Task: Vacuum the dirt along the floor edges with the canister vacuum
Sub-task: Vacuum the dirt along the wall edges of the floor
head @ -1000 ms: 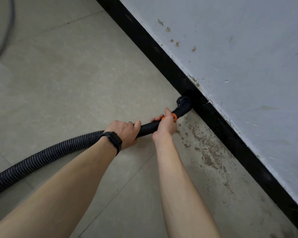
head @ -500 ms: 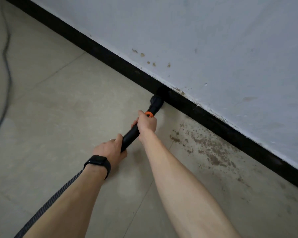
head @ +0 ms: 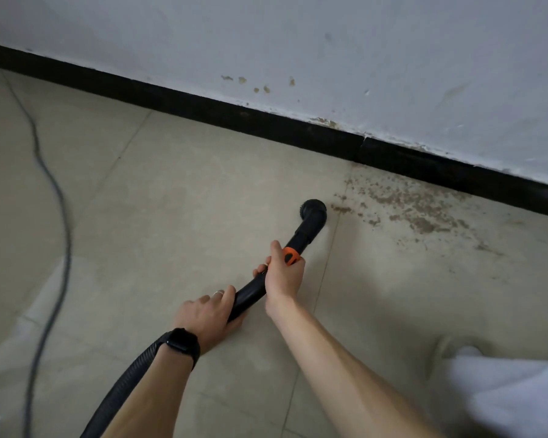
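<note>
While the fingers point(head: 260, 267) of the right hand point(head: 283, 276) curl round the black wand point(head: 250, 295) just below its orange collar point(head: 291, 255), with the thumb lying up along the tube, the left hand point(head: 206, 317) grips the same wand lower down, its fingers wrapped over the top. A ring point(head: 218, 292) shows on one left finger and a black watch point(head: 181, 341) sits on that wrist. Behind the left wrist the ribbed hose point(head: 124, 384) runs off toward the near left edge of the view.

Past the collar the wand bends into a round black nozzle point(head: 313, 211), which points down at the tiled floor point(head: 171, 200); whether it touches the tile I cannot tell. It stands apart from the floor's far edge, beside a grout line point(head: 325, 273). Brown dirt point(head: 418, 207) lies just to the nozzle's right and spreads along that far edge against the black baseboard point(head: 234, 115). Above the baseboard rises a pale, spotted wall point(head: 361, 42). A grey cable point(head: 57, 200) snakes over the floor near its left side. A blurred white shape point(head: 503, 390) fills the near right corner.
</note>
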{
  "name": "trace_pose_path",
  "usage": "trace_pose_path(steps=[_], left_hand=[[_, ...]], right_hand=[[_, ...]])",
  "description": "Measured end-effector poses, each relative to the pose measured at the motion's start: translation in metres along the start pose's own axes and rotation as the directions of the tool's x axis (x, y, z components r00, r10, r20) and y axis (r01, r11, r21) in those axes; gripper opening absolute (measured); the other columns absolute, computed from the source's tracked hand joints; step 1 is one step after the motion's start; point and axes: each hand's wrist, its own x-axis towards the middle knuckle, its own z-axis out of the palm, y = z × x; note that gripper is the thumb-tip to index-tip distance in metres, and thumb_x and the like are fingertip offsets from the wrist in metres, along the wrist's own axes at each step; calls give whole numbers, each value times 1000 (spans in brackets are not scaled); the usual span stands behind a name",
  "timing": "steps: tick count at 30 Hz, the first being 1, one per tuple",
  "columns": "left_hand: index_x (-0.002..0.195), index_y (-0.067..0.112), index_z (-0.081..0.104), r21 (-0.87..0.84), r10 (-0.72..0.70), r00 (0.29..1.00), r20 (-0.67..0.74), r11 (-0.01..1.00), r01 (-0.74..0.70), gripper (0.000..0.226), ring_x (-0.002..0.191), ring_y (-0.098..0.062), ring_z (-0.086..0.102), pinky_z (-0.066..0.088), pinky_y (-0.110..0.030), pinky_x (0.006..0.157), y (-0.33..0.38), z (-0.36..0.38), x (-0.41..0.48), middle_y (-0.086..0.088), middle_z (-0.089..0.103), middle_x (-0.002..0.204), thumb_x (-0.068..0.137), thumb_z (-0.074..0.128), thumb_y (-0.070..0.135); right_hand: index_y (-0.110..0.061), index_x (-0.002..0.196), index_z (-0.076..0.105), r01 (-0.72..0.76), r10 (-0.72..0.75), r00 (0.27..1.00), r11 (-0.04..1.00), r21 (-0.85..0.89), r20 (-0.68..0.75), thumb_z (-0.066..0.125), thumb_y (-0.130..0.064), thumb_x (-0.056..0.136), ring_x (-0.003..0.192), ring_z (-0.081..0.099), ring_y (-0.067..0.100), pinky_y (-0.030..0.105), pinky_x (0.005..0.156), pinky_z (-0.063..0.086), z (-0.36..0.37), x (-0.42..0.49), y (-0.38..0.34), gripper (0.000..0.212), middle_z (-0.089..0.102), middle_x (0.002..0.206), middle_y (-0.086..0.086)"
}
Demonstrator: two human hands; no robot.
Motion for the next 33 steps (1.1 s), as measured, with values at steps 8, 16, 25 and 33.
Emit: trace_pose_path(steps=[8,16,25,33], left_hand=[[108,23,41,63,97,995,10,993,-98,47,81,-24,67,35,-32,55,16,-1,-6,5,63,98,94,30,66],[107,22,39,93,85,996,26,992,-87,46,78,-25,67,33,-32,53,25,-6,4,5,63,95,95,29,65],[105,20,40,88,93,996,1,992,-93,45,74,-25,66,38,-32,52,33,-11,24,3,62,91,96,29,63],[104,20,39,107,109,993,-45,989,-104,45,70,-23,66,36,-30,51,42,-17,46,5,62,88,96,27,63]], right_hand=[[-10,105,50,42,-37,995,998,55,-92,68,-32,98,42,50,18,30,49,52,-26,-8,1,29,52,60,2],[-10,107,50,49,-46,996,998,31,-80,67,-34,98,41,52,17,32,53,53,-29,0,-10,31,53,59,-2],[-13,103,45,43,-41,998,998,40,-56,66,-33,97,40,51,17,33,54,53,-27,16,-26,30,51,53,-7],[-15,100,47,55,-54,998,998,32,-45,68,-36,95,40,53,16,32,50,52,-25,35,-45,30,52,56,-7]])
